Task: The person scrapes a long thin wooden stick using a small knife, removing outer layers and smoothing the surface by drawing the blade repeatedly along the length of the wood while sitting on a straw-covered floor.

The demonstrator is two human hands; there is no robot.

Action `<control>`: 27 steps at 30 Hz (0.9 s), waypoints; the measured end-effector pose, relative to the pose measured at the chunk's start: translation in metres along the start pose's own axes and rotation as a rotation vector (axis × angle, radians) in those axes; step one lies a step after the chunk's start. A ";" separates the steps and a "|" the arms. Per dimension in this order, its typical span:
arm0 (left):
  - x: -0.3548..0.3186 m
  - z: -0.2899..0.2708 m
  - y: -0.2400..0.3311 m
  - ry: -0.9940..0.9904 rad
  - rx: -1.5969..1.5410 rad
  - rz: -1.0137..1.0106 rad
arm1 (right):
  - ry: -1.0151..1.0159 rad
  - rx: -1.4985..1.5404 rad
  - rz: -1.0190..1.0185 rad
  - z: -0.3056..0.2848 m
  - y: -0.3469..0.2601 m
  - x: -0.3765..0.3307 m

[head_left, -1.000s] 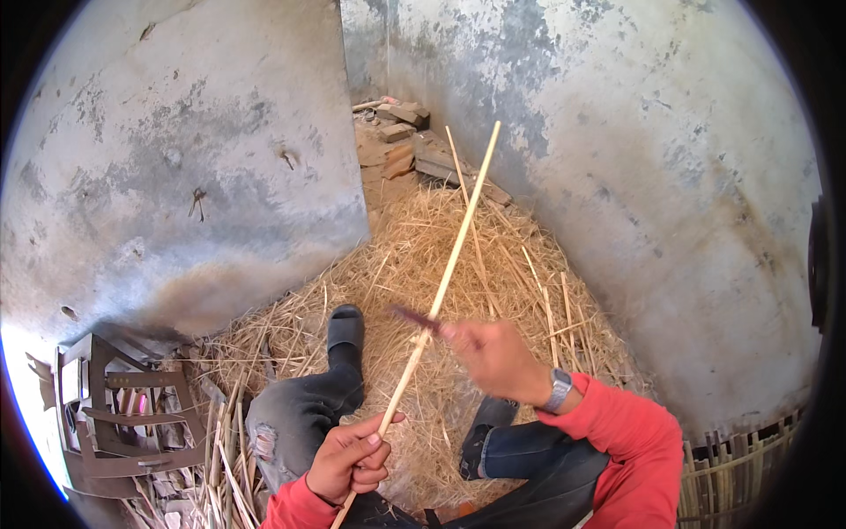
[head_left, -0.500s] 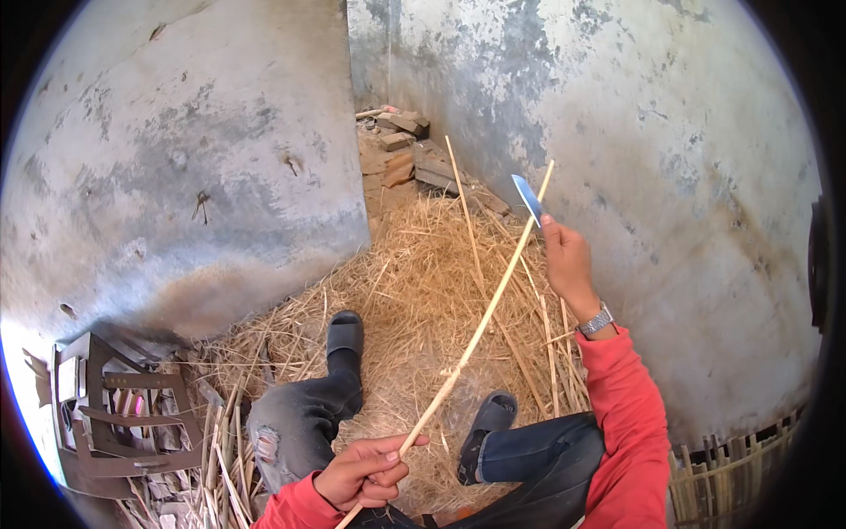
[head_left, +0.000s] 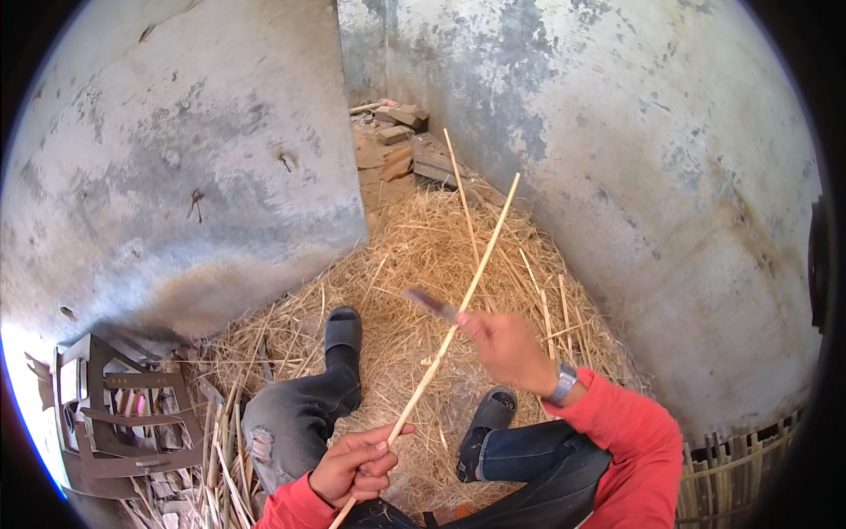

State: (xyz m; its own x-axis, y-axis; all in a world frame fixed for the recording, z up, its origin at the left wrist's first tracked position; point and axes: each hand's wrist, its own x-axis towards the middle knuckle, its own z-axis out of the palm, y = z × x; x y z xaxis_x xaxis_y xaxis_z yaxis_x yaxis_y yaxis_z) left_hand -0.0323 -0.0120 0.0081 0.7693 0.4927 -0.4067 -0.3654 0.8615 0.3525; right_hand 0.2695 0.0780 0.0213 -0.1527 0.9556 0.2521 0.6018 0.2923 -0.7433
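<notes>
— Since half a second ago, the right hand has come back down from the far end of the strip, and the knife is again near the middle of the long bamboo strip.

— Yes, I see it. Where does the strip lie now?

— It runs slanted from the left hand, low in the view, up over the straw on the floor, and its far tip points toward the grey wall.

— And how do the hands hold?

— The left one is closed around the lower end of the strip, fingers curled and thumb on top. The right one is closed on the knife handle, wrist bent, forearm in a red sleeve, and the blade sticks out to the left, touching or almost touching the strip. It is blurred, so I cannot tell exactly.

— What could go wrong, in your opinion?

— I think the blade can slip along the smooth strip. If it travels downward, it goes toward the left hand and the knee in grey jeans. Also the strip is thin and long, so it can bend or split unevenly if the blade bites too deep.

— And the feet?

— The black sandals rest in loose straw, so the footing seems soft to me.
</notes>
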 end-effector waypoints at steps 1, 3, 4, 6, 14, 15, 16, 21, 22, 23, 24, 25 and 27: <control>0.001 0.001 0.000 0.027 0.013 0.006 | -0.019 0.048 -0.027 0.007 -0.006 -0.005; 0.000 0.000 -0.001 0.031 -0.013 0.035 | -0.078 0.072 -0.003 0.014 -0.016 -0.009; 0.000 -0.001 -0.001 0.032 -0.023 0.050 | -0.104 0.082 0.008 0.015 -0.020 -0.010; -0.001 -0.001 -0.001 0.037 -0.019 0.042 | -0.094 0.076 0.003 0.015 -0.021 -0.011; -0.002 -0.004 -0.003 0.011 -0.043 0.026 | -0.146 0.185 0.081 0.016 -0.022 -0.016; -0.002 -0.006 -0.004 -0.008 -0.042 0.024 | -0.174 0.201 0.113 0.015 -0.022 -0.017; -0.002 -0.007 -0.004 -0.028 -0.043 0.023 | -0.205 0.216 0.145 0.015 -0.020 -0.017; 0.000 0.001 0.000 0.001 0.012 0.042 | -0.232 0.259 0.181 0.004 -0.022 -0.008; 0.000 0.003 0.001 0.013 0.029 0.049 | -0.220 0.228 0.154 -0.002 -0.024 -0.002; 0.001 0.004 0.001 0.013 0.033 0.054 | -0.149 0.192 0.145 -0.005 -0.019 0.005; 0.002 0.004 0.001 0.013 0.038 0.058 | -0.079 0.155 0.136 -0.006 -0.013 0.013; 0.002 0.003 0.002 0.012 0.044 0.064 | -0.008 0.118 0.126 -0.006 -0.009 0.017; 0.002 0.002 0.004 0.001 0.030 0.069 | -0.086 0.106 0.018 0.011 -0.018 -0.008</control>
State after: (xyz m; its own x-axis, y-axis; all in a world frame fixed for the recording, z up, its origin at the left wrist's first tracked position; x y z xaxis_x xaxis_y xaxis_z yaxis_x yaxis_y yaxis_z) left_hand -0.0307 -0.0077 0.0104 0.7422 0.5509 -0.3816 -0.4014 0.8214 0.4051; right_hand 0.2509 0.0650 0.0260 -0.2118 0.9591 0.1877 0.5195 0.2731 -0.8096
